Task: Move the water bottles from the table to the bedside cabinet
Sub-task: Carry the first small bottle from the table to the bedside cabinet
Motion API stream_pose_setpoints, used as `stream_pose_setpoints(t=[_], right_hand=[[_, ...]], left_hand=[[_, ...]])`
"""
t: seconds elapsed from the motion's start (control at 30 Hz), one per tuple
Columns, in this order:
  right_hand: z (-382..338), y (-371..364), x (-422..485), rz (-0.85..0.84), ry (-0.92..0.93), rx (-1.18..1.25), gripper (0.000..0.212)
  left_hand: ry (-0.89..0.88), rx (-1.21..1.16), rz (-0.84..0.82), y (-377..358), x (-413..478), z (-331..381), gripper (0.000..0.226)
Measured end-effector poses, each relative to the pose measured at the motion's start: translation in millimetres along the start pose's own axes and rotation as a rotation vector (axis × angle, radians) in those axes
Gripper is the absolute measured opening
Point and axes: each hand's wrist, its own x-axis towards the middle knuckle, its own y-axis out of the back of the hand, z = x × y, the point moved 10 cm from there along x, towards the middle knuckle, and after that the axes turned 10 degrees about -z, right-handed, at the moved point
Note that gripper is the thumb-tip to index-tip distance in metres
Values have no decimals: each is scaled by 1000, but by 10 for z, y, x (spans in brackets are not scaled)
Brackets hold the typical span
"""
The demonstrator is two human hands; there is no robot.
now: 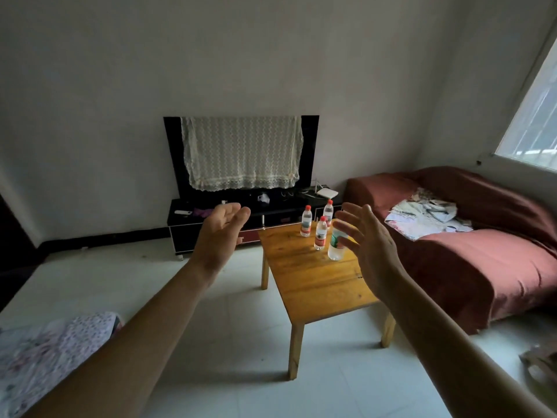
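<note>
Several water bottles stand upright at the far end of a small wooden table [316,285]. Three have red caps and red labels: one at the back left [306,221], one at the back right [328,211], one in front [320,233]. A green-labelled bottle [337,245] stands at the right, partly hidden behind my right hand's fingers. My left hand [221,229] is raised with straight fingers, left of the table, holding nothing. My right hand [366,236] is also raised with spread fingers, in front of the bottles and apart from them. No bedside cabinet is in view.
A black TV stand [211,220] with a cloth-draped television [241,152] stands against the far wall. A sofa under a red cover [482,260] lies right of the table, with folded cloth on it. A floral bedspread [45,354] is at the bottom left. Pale floor tiles surround the table.
</note>
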Motion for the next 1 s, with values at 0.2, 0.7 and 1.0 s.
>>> stream_pose_setpoints(t=[0.2,0.7,1.0], right_hand=[[341,-78,1101,15,12,15,45],[1200,-675,3629,-42,-37,-68,49],[1638,-1080,4934,79,-46,-31,40]], left_hand=[[-4,21,0,231,1008,-226,50],[47,-4,-22,1050,3346,-1156,54],[17,-61,-93,1669,4839,-1658,54]])
